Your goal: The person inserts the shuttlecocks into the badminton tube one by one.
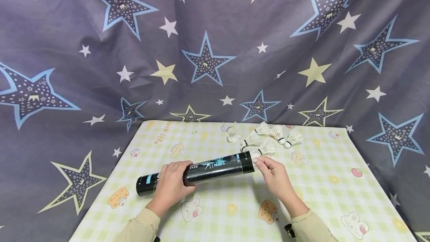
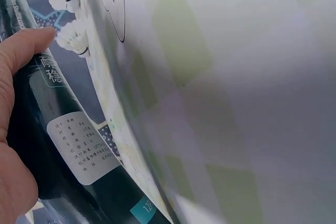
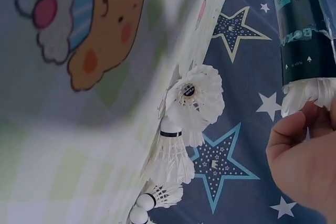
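Observation:
A long black shuttlecock tube (image 1: pixel 218 168) with blue print is held aloft above the table, tilted slightly up toward the right. My left hand (image 1: pixel 172 185) grips it around its left half, the thumb beneath. At its right mouth, my right hand (image 1: pixel 277 179) pinches the white feathers of a shuttlecock (image 3: pixel 303 96). Only the feather ends show outside the rim; the rest is hidden inside the tube. Beyond the tube lie several loose white feather shuttlecocks (image 1: pixel 293 138), one of them (image 1: pixel 232 135) apart on the left. A white printed label (image 2: pixel 83 148) shows on the tube in the left wrist view.
The table (image 1: pixel 231 221) has a green-and-white checked cloth with cartoon prints. Behind it hangs a grey curtain (image 1: pixel 215 18) with star patterns, close to the table's back edge.

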A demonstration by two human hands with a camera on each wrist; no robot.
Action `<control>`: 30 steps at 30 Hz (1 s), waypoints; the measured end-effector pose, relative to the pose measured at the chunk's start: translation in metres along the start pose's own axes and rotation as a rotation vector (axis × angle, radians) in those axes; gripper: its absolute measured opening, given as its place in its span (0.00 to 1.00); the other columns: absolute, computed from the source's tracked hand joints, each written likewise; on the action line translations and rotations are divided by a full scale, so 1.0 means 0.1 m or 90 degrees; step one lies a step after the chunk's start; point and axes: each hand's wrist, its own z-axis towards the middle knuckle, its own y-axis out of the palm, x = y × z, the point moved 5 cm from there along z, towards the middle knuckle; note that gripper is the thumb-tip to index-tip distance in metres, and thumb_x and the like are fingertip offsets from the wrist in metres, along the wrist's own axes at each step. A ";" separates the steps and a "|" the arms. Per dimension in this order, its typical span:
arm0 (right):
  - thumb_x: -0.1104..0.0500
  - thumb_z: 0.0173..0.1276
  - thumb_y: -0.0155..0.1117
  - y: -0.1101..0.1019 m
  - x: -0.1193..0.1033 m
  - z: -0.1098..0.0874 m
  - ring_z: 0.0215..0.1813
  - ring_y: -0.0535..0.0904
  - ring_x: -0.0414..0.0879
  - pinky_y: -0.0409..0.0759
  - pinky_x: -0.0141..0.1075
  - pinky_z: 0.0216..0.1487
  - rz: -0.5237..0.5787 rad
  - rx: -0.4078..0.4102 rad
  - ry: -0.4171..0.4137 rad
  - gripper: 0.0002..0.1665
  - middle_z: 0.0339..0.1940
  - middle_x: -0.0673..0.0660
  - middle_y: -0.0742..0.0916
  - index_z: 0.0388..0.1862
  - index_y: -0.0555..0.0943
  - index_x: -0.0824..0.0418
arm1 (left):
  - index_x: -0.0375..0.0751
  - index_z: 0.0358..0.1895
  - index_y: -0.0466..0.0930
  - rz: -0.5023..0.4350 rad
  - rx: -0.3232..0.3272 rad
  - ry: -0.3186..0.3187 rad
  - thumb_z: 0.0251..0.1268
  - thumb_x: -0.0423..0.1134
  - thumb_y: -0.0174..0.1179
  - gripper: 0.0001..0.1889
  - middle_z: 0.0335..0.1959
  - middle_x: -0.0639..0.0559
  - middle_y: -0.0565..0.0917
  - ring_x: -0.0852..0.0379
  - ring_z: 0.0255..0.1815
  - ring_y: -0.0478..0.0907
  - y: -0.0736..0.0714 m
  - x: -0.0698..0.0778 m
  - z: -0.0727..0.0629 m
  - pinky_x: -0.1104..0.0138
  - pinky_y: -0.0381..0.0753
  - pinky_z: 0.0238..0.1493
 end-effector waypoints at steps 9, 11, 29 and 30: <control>0.63 0.84 0.55 0.09 -0.08 -0.06 0.50 0.84 0.33 0.83 0.32 0.55 0.058 -0.080 0.023 0.15 0.47 0.57 0.94 0.49 0.90 0.61 | 0.49 0.62 0.83 -0.008 0.012 0.024 0.34 0.51 0.90 0.44 0.55 0.52 0.91 0.49 0.56 0.85 0.02 0.02 -0.02 0.53 0.76 0.58; 0.60 0.86 0.53 0.08 -0.08 -0.07 0.53 0.84 0.32 0.81 0.32 0.59 0.070 -0.071 0.039 0.17 0.49 0.56 0.94 0.51 0.90 0.60 | 0.49 0.63 0.83 -0.009 0.012 0.017 0.33 0.50 0.90 0.44 0.55 0.51 0.91 0.49 0.56 0.85 0.02 0.02 -0.02 0.52 0.76 0.58; 0.59 0.67 0.79 0.14 0.07 -0.10 0.30 0.79 0.35 0.77 0.28 0.34 0.080 -0.078 0.155 0.10 0.33 0.58 0.91 0.45 0.92 0.61 | 0.47 0.61 0.84 -0.011 0.042 -0.008 0.33 0.50 0.90 0.43 0.54 0.50 0.91 0.47 0.56 0.86 -0.02 -0.01 -0.01 0.51 0.76 0.59; 0.59 0.69 0.77 0.15 0.07 -0.10 0.30 0.78 0.36 0.76 0.28 0.33 0.086 -0.094 0.158 0.09 0.32 0.57 0.90 0.44 0.92 0.61 | 0.47 0.61 0.84 -0.010 0.043 -0.007 0.33 0.50 0.90 0.43 0.54 0.50 0.91 0.47 0.56 0.86 -0.02 -0.01 -0.01 0.51 0.76 0.59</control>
